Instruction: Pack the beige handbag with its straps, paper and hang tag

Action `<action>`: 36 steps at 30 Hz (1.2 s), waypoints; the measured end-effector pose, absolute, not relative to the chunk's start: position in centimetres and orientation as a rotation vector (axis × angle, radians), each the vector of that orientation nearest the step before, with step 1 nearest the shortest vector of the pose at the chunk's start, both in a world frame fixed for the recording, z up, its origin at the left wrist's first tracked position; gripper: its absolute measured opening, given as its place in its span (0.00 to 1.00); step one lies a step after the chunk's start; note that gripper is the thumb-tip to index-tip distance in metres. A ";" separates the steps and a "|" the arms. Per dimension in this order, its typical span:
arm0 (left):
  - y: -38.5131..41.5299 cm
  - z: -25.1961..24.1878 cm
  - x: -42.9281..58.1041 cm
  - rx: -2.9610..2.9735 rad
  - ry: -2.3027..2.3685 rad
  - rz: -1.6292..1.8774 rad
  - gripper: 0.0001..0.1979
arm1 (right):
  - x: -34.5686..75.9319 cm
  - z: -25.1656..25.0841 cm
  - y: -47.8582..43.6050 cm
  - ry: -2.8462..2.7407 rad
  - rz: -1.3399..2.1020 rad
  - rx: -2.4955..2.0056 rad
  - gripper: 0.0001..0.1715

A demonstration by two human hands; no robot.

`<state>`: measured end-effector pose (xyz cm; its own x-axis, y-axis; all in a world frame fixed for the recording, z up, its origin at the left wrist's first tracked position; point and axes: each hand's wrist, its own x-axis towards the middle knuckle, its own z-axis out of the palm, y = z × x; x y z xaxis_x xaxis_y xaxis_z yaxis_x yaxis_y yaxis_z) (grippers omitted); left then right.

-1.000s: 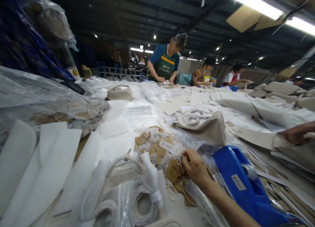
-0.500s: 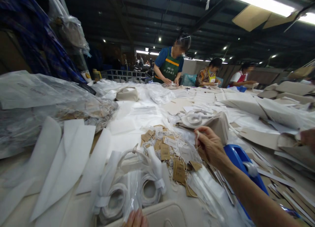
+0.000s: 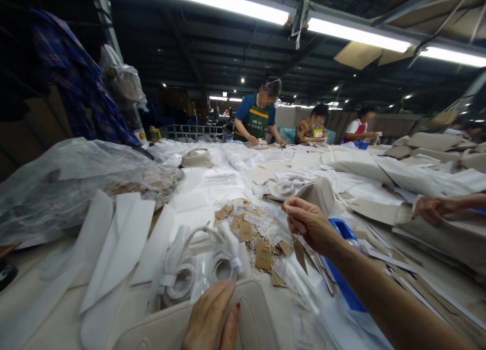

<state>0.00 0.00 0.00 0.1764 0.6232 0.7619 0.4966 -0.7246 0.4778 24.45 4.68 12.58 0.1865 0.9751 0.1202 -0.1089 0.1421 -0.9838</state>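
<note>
My right hand [image 3: 309,223] is raised over a heap of brown paper tags with white strings [image 3: 252,231]. Its thumb and fingers pinch a thin white string, and a brown tag [image 3: 299,253] hangs just below the hand. At the bottom edge my left hand [image 3: 212,319] lies on a cream bag [image 3: 167,329], fingers together and curled over its top. Bundled white straps [image 3: 224,264] lie between the bag and the tags.
A blue tape dispenser [image 3: 341,274] sits under my right forearm. White felt strips [image 3: 117,243] and a clear plastic sack [image 3: 76,180] fill the left. Another person's hand [image 3: 433,209] rests on beige pieces at the right. Three people [image 3: 256,117] work at the table's far side.
My right hand has lifted off the tag heap with a string pinched in it. My left hand and the cream bag have come up into view at the bottom.
</note>
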 end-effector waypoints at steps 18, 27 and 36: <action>-7.8 3.9 7.2 1.411 0.696 1.053 0.29 | 19.5 10.2 -4.4 -0.774 1.416 -0.752 0.14; -8.6 6.0 5.5 1.010 0.663 0.720 0.12 | 19.5 9.8 -5.9 -0.736 1.506 -0.703 0.14; -8.2 6.4 3.8 0.890 0.478 0.548 0.14 | 19.8 9.1 -7.4 -0.803 1.624 -0.492 0.07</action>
